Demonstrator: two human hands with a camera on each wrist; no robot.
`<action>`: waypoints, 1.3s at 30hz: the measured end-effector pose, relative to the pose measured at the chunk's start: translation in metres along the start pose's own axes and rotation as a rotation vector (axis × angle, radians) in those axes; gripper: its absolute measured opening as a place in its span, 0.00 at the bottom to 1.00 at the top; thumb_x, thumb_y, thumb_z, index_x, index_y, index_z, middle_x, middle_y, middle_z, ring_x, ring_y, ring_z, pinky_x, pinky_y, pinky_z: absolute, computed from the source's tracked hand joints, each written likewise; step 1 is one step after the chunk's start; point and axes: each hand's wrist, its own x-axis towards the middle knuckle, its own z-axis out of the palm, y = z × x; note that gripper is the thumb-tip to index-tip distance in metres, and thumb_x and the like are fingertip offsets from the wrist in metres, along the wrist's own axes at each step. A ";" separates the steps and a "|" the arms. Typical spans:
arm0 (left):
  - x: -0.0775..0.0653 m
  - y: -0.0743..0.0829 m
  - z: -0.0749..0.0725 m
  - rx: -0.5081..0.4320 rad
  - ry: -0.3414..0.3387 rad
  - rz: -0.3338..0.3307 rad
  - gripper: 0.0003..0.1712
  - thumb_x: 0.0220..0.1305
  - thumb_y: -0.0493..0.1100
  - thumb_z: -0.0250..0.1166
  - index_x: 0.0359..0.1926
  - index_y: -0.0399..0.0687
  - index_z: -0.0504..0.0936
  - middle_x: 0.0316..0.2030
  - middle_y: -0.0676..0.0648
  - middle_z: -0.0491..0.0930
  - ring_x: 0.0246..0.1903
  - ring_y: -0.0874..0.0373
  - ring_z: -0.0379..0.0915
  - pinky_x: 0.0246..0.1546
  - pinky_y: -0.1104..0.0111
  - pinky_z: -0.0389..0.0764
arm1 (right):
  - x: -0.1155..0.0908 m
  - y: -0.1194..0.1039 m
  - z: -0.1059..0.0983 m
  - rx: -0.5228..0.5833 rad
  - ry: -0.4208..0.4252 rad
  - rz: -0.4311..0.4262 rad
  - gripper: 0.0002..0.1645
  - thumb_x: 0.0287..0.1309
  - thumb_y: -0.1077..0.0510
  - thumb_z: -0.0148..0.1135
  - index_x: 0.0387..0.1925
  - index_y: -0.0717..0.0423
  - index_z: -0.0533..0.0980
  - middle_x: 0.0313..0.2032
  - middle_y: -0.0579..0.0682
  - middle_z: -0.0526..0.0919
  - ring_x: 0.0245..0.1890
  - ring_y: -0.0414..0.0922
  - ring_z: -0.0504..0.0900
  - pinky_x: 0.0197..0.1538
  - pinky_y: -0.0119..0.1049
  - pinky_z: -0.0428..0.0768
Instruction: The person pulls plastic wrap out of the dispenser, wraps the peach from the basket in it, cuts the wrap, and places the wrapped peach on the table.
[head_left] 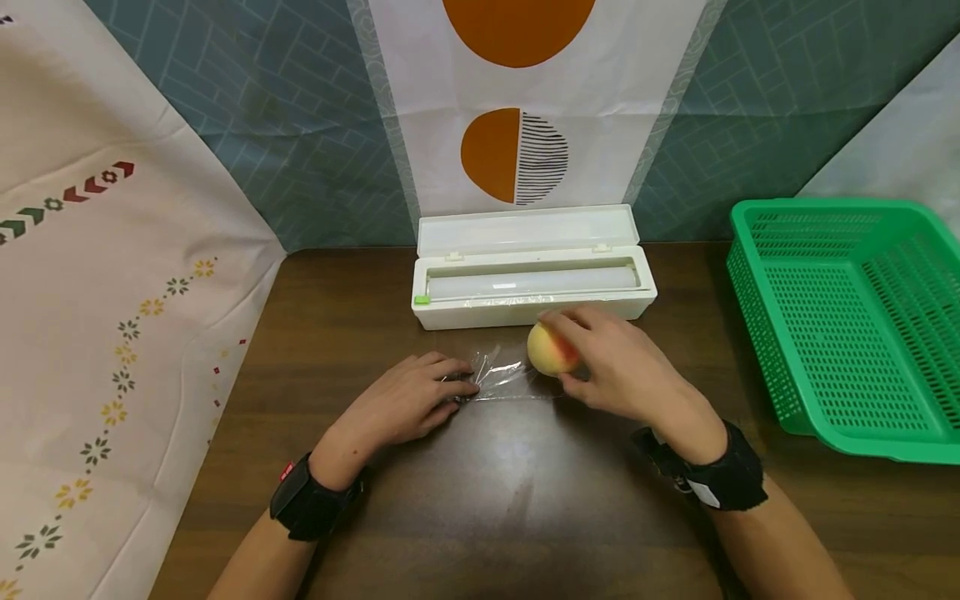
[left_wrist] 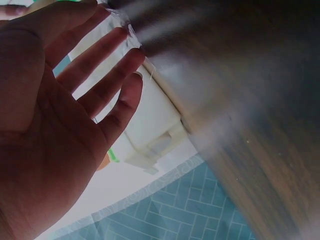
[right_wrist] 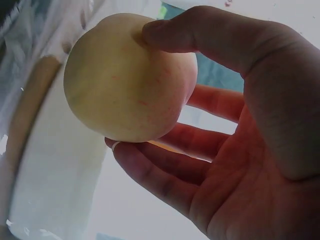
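A yellow and red peach (head_left: 550, 350) is gripped between the thumb and fingers of my right hand (head_left: 622, 362), over the right part of a clear piece of plastic wrap (head_left: 501, 379). In the right wrist view the peach (right_wrist: 120, 82) shows its pale side, with the thumb on top. My left hand (head_left: 408, 396) rests palm down, fingertips touching the wrap's left end. The left wrist view shows the left hand's fingers (left_wrist: 107, 85) spread and only slightly bent. Behind both hands stands a white wrap dispenser (head_left: 532, 312) with its lid raised and a roll inside.
A green plastic basket (head_left: 795, 367) stands on the right side of the brown wooden table (head_left: 495, 525). Patterned cloth (head_left: 300, 125) hangs close behind the dispenser, and a white flowered cloth (head_left: 112, 292) borders the left side.
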 end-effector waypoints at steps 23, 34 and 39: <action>0.000 -0.001 0.002 -0.004 -0.010 -0.009 0.20 0.63 0.43 0.63 0.57 0.58 0.81 0.59 0.49 0.73 0.57 0.53 0.66 0.49 0.53 0.74 | 0.014 0.007 0.035 0.061 -0.027 -0.034 0.43 0.39 0.57 0.76 0.61 0.58 0.72 0.49 0.53 0.74 0.45 0.49 0.74 0.48 0.46 0.76; 0.001 0.000 0.001 -0.011 -0.002 -0.004 0.19 0.63 0.43 0.63 0.56 0.57 0.82 0.59 0.49 0.74 0.57 0.53 0.66 0.49 0.54 0.74 | 0.015 0.008 0.041 0.086 -0.021 -0.067 0.43 0.37 0.58 0.76 0.61 0.59 0.72 0.49 0.53 0.73 0.44 0.48 0.74 0.48 0.45 0.76; 0.001 -0.001 0.002 -0.007 0.002 0.000 0.19 0.63 0.43 0.63 0.56 0.56 0.82 0.59 0.49 0.74 0.57 0.53 0.66 0.49 0.54 0.74 | 0.015 0.007 0.041 0.083 -0.022 -0.062 0.42 0.39 0.58 0.75 0.61 0.58 0.72 0.49 0.53 0.73 0.45 0.49 0.74 0.48 0.46 0.76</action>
